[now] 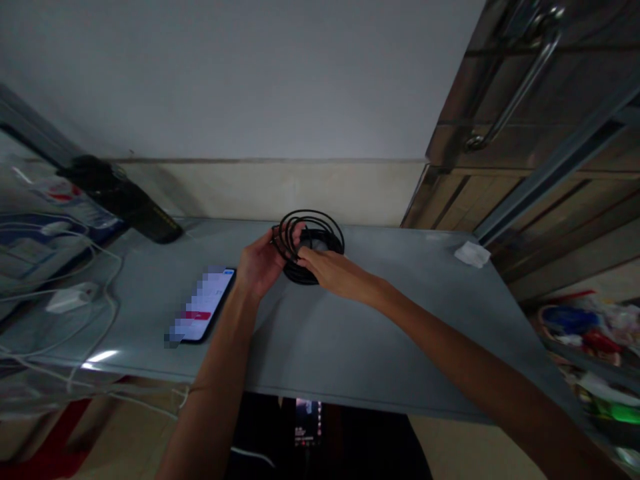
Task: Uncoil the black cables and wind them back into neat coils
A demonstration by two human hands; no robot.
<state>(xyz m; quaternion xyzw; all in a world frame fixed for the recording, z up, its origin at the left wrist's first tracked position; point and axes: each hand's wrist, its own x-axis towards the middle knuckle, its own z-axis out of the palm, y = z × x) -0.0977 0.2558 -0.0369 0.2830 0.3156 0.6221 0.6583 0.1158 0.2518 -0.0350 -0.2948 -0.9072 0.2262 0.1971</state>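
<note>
A black cable [314, 215] is wound in loose loops near the back of the grey table [350, 340]. My left hand [261, 265] holds the left side of the loops, its fingers curled around them. From the right, my right hand [333, 270] reaches across the coil with its fingers closed on the cable. Some loops stand raised between both hands, while the thicker part of the coil sits lower, behind and below the right hand. The right fingertips are partly hidden among the loops.
A phone [207, 310] with a lit screen lies left of my left forearm. Beyond it are a black bottle [130, 200], a white power adapter [75, 297] and white cords. Crumpled tissue [473, 254] sits at the right corner. Another lit phone [309, 421] is below the front edge.
</note>
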